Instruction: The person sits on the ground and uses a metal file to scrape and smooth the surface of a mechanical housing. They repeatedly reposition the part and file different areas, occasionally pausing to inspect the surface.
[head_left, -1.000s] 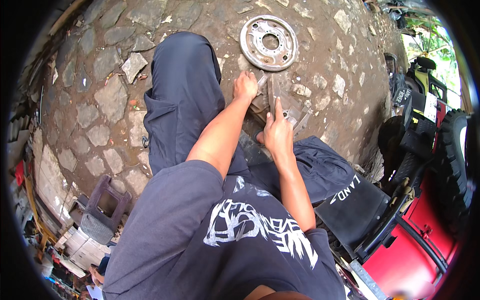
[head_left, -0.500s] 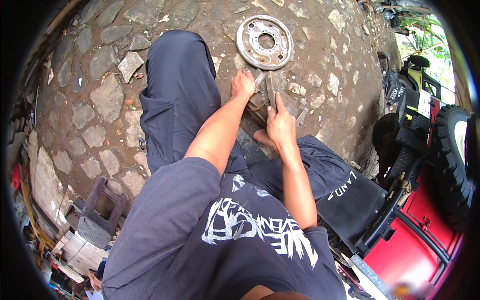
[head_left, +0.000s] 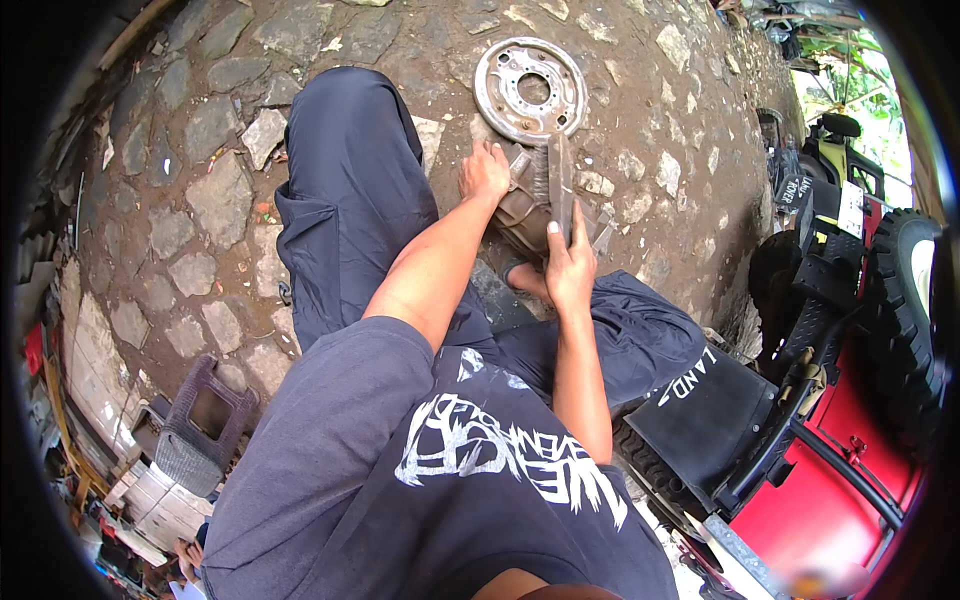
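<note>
My right hand point(head_left: 571, 265) grips a brush with a long, flat brown back point(head_left: 560, 170), its bristles point(head_left: 541, 178) facing left. Thumb and forefinger lie along its lower end. The bristles are against or just over a dirty brown metal part point(head_left: 518, 207) on the ground between my legs. My left hand point(head_left: 485, 173) is closed at the upper left edge of that part; its fingertips are partly hidden. Just beyond the brush lies a round, worn metal plate point(head_left: 496, 112) with a large centre hole and several smaller holes.
Uneven stones set in dirt make up the ground point(head_left: 220, 195). A red vehicle point(head_left: 825, 490) with a black mudflap point(head_left: 705, 415) and a big tyre point(head_left: 905, 320) stands close on my right. At the lower left is a purple-grey plastic stool point(head_left: 205, 420). A person's hand point(head_left: 187, 553) shows behind it.
My right hand has drawn the brush a little to the right and toward me, so more of its bristles show. The left hand stays at the metal part.
</note>
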